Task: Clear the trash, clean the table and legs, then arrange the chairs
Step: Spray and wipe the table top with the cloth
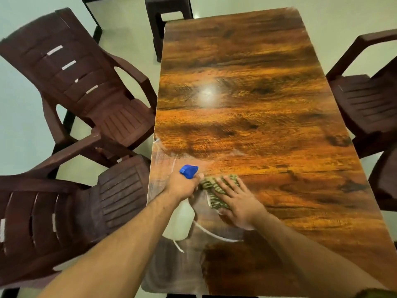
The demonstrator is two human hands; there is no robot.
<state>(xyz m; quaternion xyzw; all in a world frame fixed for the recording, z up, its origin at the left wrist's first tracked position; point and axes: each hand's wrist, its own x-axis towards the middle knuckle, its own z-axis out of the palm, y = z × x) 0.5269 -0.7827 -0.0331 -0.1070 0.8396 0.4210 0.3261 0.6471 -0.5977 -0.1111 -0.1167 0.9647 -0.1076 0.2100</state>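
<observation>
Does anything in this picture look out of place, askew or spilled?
White streaks and a hazy film lie on the near left part of the table, round the cloth under the right hand: probably unwiped cleaner. On the left, the far chair and the near chair stand at different angles, not square to it.

Neck of spray bottle point(182, 221), likely, inside left hand point(182, 186)
</observation>
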